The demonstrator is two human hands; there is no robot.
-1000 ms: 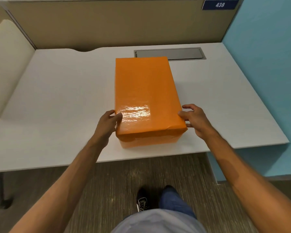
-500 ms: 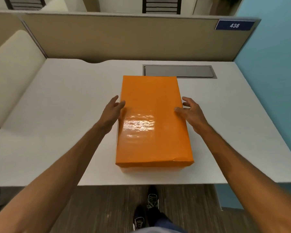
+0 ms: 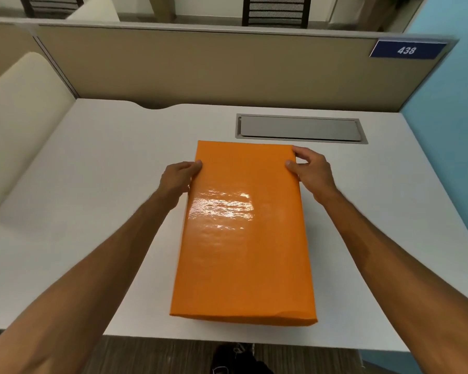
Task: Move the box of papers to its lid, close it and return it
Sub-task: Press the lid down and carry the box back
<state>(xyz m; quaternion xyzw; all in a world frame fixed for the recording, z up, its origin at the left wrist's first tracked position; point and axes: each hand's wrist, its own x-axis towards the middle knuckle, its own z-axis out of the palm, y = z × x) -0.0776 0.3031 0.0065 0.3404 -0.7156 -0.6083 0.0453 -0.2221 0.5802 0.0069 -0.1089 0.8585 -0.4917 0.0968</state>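
Both hands, left hand (image 3: 176,177) and right hand (image 3: 311,168), have slid from the middle of the glossy orange lidded box (image 3: 243,233) to grasp its far corners, the box lying lengthwise on the white desk (image 3: 92,211).

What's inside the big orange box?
You can't see inside. The orange lid covers the whole box, so any papers are hidden. Only the shiny top shows, with the left hand and right hand holding its far corners on the white desk.
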